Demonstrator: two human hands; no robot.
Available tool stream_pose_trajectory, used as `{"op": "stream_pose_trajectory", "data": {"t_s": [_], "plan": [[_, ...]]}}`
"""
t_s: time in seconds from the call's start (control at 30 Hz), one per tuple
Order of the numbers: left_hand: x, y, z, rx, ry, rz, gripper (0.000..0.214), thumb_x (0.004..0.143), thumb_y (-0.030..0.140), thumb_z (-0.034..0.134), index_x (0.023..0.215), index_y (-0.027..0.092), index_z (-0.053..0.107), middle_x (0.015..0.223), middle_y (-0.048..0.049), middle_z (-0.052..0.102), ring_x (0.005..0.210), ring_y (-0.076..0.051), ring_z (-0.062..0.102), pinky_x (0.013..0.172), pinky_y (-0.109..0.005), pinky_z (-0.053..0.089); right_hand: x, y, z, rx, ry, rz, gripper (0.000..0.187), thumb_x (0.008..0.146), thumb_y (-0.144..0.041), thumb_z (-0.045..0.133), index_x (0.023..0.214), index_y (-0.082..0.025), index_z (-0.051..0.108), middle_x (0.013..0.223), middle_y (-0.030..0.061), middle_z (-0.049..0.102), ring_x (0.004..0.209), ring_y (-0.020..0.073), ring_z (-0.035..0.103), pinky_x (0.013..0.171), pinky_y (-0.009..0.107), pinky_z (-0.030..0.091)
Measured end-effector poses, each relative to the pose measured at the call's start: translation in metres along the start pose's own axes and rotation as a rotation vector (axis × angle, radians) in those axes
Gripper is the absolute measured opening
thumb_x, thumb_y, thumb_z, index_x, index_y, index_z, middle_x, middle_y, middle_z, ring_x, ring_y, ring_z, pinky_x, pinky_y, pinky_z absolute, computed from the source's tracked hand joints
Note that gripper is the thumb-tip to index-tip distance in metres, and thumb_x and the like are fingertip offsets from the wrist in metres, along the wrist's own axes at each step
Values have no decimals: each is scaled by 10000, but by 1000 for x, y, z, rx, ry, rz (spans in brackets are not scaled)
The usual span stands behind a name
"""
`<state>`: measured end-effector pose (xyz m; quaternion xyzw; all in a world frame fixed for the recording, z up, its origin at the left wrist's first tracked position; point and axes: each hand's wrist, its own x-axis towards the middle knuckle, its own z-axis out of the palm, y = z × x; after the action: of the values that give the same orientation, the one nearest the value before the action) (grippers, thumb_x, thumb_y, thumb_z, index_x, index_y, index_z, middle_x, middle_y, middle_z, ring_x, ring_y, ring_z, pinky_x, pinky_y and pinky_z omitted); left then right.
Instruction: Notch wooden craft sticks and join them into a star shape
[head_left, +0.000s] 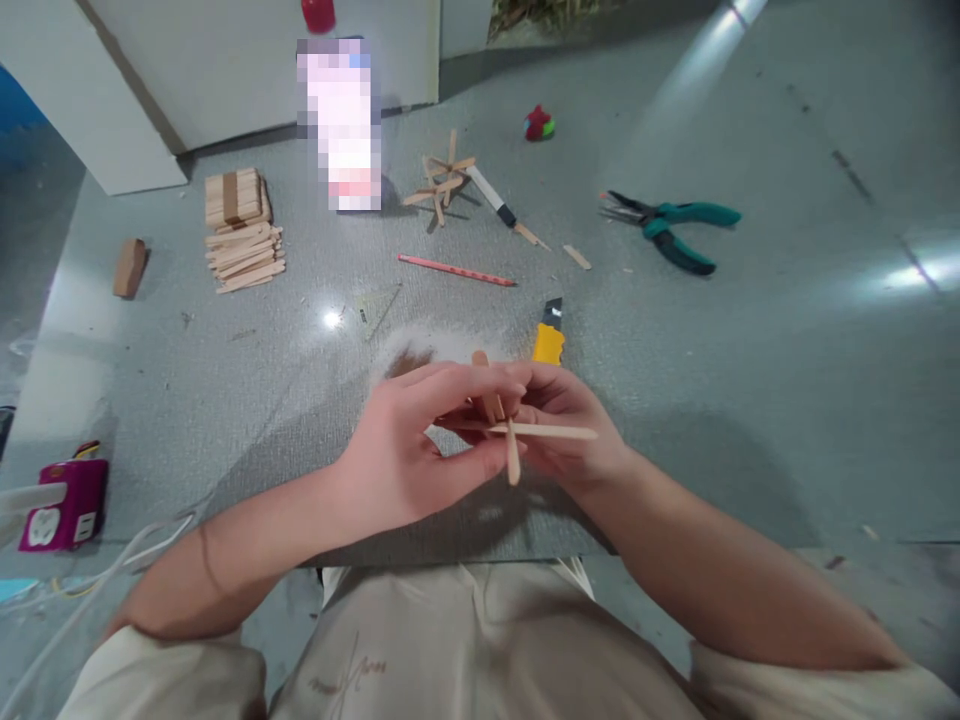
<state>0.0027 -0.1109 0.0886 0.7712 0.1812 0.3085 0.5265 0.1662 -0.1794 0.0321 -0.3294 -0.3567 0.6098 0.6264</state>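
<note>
Close in front of my body, both hands hold crossed wooden craft sticks [559,432]. My left hand [420,430] is closed around the crossing from the left, its thumb and fingers pinching the sticks. From the right, my right hand [574,415] grips the same sticks; its fingers are partly hidden behind them. One stick points right, one points down towards me, and another sticks up between the hands. How they are joined is hidden by my fingers. Just beyond my right hand lies a yellow utility knife [550,335] with its blade out.
Stacked craft sticks [245,257] lie at the left, beside a small brown block [130,268]. Farther back are joined stick pieces [442,185], a white-handled tool [491,195], a red pencil [457,270] and a clear set square [379,312]. Teal pliers [667,230] rest at the right.
</note>
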Motion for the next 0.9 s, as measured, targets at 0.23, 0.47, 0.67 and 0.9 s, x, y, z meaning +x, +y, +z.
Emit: {"op": "stream_pose_trajectory", "data": {"t_s": [0.23, 0.47, 0.67, 0.9], "plan": [[1, 5, 3, 25, 21, 54, 271, 825, 134, 722, 1079, 222, 683, 880, -17, 726, 678, -120, 677, 615, -240, 608, -1, -6, 2, 108, -29, 36, 184, 817, -347, 833, 800, -233, 690, 737, -27, 606, 665, 125, 594, 661, 274, 543], [1, -9, -9, 256, 35, 328, 123, 905, 186, 734, 988, 229, 654, 893, -18, 777, 763, -119, 747, 657, -206, 599, 1, -9, 4, 141, -40, 127, 321, 804, -402, 833, 779, -209, 577, 725, -33, 582, 545, 91, 528, 513, 215, 458], [3, -13, -16, 365, 64, 378, 77, 921, 184, 722, 971, 216, 673, 894, -12, 798, 766, -107, 763, 675, -182, 596, -2, -12, 1, 70, -47, 153, 267, 852, -413, 789, 860, -225, 599, 714, -30, 568, 578, 98, 469, 558, 227, 431], [4, -16, -10, 369, 48, 433, 43, 940, 194, 684, 915, 219, 658, 815, -9, 782, 698, -116, 748, 632, -211, 599, -6, -5, 12, 198, -73, 151, 182, 828, -347, 676, 796, -208, 564, 610, -37, 487, 493, 107, 392, 463, 235, 340]]}}
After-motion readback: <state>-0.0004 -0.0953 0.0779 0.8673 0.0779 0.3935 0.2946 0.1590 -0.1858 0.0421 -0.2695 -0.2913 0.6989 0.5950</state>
